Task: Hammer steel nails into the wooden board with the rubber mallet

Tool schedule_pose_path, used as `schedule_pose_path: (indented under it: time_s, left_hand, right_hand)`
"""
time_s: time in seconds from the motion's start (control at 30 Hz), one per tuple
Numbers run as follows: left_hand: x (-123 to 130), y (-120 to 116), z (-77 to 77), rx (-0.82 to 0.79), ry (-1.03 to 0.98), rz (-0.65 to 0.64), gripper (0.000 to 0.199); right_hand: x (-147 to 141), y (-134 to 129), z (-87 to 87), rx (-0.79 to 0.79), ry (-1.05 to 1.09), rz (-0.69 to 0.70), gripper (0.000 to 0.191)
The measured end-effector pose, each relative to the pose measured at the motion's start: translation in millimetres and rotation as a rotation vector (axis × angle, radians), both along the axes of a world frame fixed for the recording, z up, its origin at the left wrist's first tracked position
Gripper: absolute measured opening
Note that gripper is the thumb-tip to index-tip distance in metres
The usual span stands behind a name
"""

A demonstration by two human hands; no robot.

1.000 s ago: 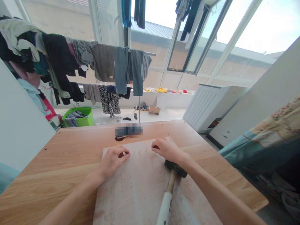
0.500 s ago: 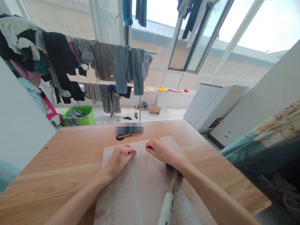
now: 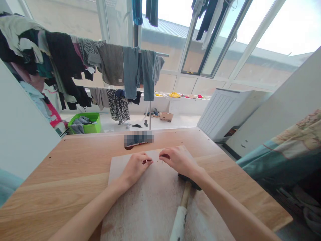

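Observation:
A pale, worn board (image 3: pixel 147 204) lies on the wooden table. Over its far part, my left hand (image 3: pixel 136 167) has thumb and fingertips pinched together; whatever is between them is too small to name. Close by on the right, my right hand (image 3: pixel 177 160) is in a similar pinch, its tips facing the left ones across a small gap. Tiny specks show on the board between the hands. A mallet (image 3: pixel 178 221) with a dark head and a white-wrapped handle rests on the board, its head partly covered by my right forearm.
The wooden table (image 3: pixel 62 187) extends around the board. A blurred-out item (image 3: pixel 139 138) lies near its far edge. Beyond are laundry on a rack (image 3: pixel 110 63), a green basket (image 3: pixel 96 125) and a white ribbed cabinet (image 3: pixel 218 113). A curtain (image 3: pixel 283 147) hangs at the right.
My left hand has shifted right, nearer my right hand. My right hand has moved slightly right, and more of the mallet's dark head shows.

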State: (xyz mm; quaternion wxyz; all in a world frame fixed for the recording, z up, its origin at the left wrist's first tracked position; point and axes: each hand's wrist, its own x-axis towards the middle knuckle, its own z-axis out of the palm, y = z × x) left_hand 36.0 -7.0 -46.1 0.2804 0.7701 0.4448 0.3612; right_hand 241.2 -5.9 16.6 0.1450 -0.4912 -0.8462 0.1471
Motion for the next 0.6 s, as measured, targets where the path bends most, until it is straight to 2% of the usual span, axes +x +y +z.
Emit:
schedule_pose_path:
  time_s: [0.17, 0.3, 0.37, 0.47, 0.53, 0.6]
  left_hand:
    - [-4, -6, 6.3, 0.092, -0.048, 0.050, 0.015]
    - [-18, -24, 11.7, 0.177, 0.139, -0.070, 0.010]
    - [-25, -35, 13.0, 0.203, 0.239, -0.114, 0.020]
    - [-40, -54, 13.4, 0.201, 0.302, -0.131, 0.048]
    - [-55, -69, 11.6, 0.213, 0.324, -0.111, 0.047]
    - [-76, -87, 6.5, 0.249, 0.356, -0.073, 0.038]
  right_hand:
    - [8, -5, 2.0, -0.024, 0.044, 0.048, 0.015]
    - [7, -16, -1.0, -0.175, 0.142, 0.181, 0.015]
    - [7, -24, -0.1, -0.275, 0.203, 0.200, 0.018]
    - [16, -40, 7.8, -0.277, 0.232, 0.116, 0.026]
    - [31, -52, 12.7, -0.176, 0.231, 0.031, 0.027]
    - [55, -66, 10.5, -0.059, 0.232, -0.071, 0.026]
